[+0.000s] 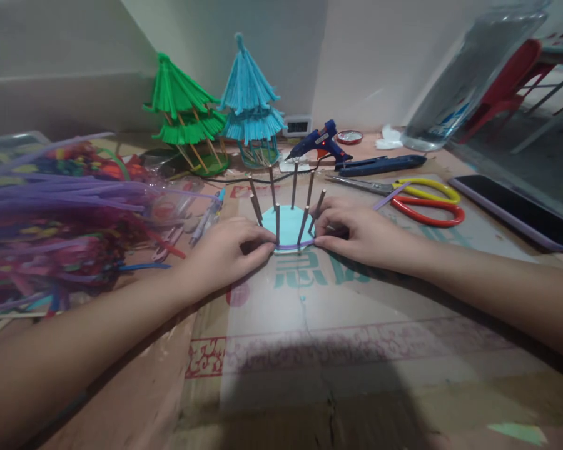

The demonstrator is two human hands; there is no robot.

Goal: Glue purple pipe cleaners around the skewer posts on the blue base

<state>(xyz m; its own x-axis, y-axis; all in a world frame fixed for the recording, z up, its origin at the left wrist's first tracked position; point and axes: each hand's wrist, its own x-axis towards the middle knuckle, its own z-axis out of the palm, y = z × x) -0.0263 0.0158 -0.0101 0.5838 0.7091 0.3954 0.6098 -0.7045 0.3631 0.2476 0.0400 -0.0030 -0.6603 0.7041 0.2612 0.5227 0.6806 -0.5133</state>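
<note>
light-blue disc (288, 224): flat, rounded, smooth-looking; set on printed cardboard (263, 312), midway between both hands.
sticks (294, 187): thin, dark brown, about eight; standing in a ring near the disc's rim, some upright, others leaning outward; paler at the cut tops.
purple pipe cleaner (293, 247): running in a shallow curve along the disc's near edge, just outside the front sticks.
left hand (246, 244): pinching the strip at the curve's left end with thumb and forefinger, close by a front stick.
right hand (342, 231): pinching at the curve's right end with thumb and forefinger, beside a leaning stick; remaining fingers bent, partly hidden.
scissors (394, 189): lying beyond the right hand, one handle yellow, one red.
phone (520, 212): dark-screened, to the right of the scissors.
utility knife (380, 164): dark blue, behind the scissors.
glue gun (321, 142): blue, lit by a small red light.
pagoda models (248, 103): one green, one blue, standing at the back with two-tiered fringed roofs.
purple bundle (75, 190): heaped at left, motion-blurred.
</note>
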